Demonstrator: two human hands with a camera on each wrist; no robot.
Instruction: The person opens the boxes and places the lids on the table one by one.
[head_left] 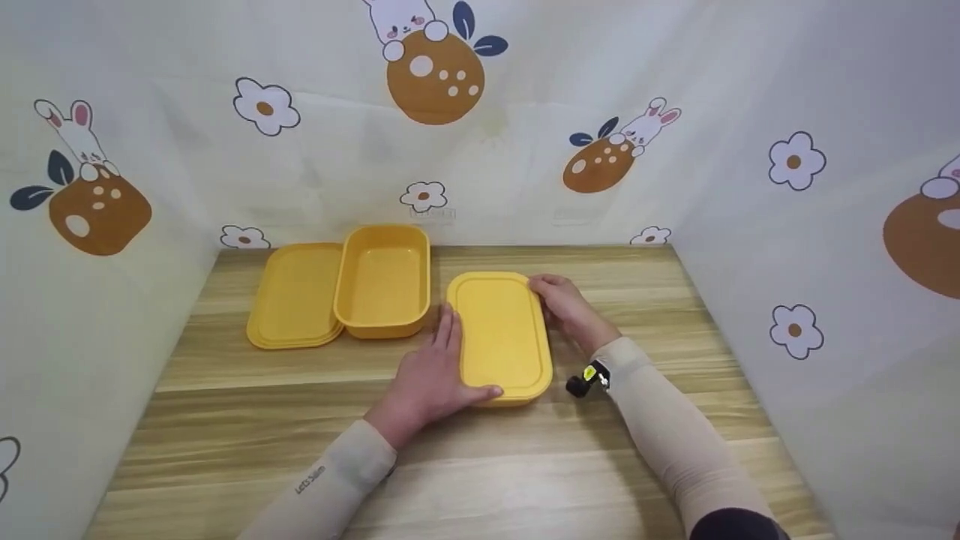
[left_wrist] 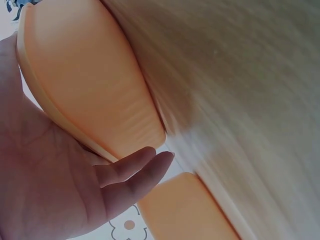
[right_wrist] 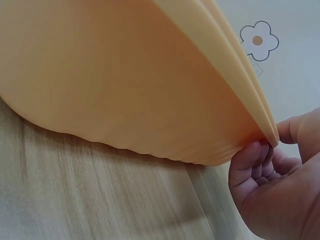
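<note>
A yellow lidded container (left_wrist: 95, 80) stands on the table, its flat rounded lid (head_left: 501, 337) on top. My left hand (head_left: 427, 379) lies spread along its left side, with the thumb on the lid's near edge; in the left wrist view the visible fingers (left_wrist: 135, 180) are nearly straight. At the far right corner, my right hand (head_left: 574, 311) pinches the rim of the lid between thumb and curled fingers, seen closely in the right wrist view (right_wrist: 280, 175). The container's contents are hidden under the lid.
To the left stands an open yellow container (head_left: 382, 289) showing its bare inside. A second yellow lid (head_left: 296, 296) lies flat beside it, touching or nearly touching. Patterned fabric (head_left: 510, 187) walls off the back and both sides of the wooden table (head_left: 525, 480).
</note>
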